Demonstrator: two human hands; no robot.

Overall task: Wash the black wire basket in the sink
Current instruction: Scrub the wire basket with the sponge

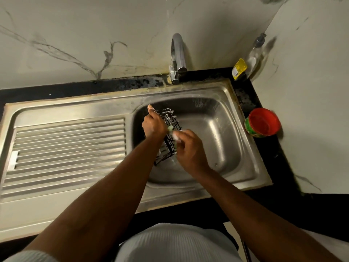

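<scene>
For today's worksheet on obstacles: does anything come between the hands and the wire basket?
Nothing visible does. The left hand grips the black wire basket directly over the sink; the right hand presses a pale scrubber against it.

At the back you see a chrome faucet (177, 57) against the marbled wall (75, 35). In your right-hand corner, a clear pump bottle (254, 55) stands on the black counter (251, 99), with a red-lidded tub (262, 122) nearer you.

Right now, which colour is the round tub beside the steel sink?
Red inside, green patterned outside: the round tub, head view.
</scene>
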